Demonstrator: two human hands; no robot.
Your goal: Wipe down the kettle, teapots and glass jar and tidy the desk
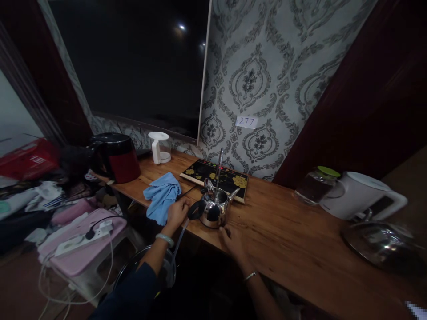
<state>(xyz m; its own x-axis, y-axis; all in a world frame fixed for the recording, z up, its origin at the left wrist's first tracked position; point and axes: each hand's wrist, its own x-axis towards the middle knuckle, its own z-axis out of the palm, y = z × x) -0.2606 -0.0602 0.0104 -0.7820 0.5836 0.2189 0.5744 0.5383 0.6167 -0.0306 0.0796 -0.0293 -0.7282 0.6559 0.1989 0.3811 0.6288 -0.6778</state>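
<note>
A shiny steel kettle (213, 213) with a black handle (196, 210) stands upright near the front edge of the wooden table, its spout to the right. Its top is open, and the clear curved spout (219, 171) of the black flowered unit (230, 178) rises over it. My left hand (178, 213) is closed with fingers curled, just left of the handle and beside the blue cloth (163, 195); whatever it holds is hidden. Low at the kettle's right front, my right hand (234, 242) has its fingers loosely bent and apart, close to the base, with nothing visible in them.
A dark red electric kettle (123, 160) and a white-lidded glass jug (161, 149) stand left. Right are a green-lidded jar (315, 184), a white kettle (350, 195) and a metal lid (383, 244). A clear tube (180, 240) hangs into a bucket (170, 271) below. A pink stool (80, 240) holds a power strip.
</note>
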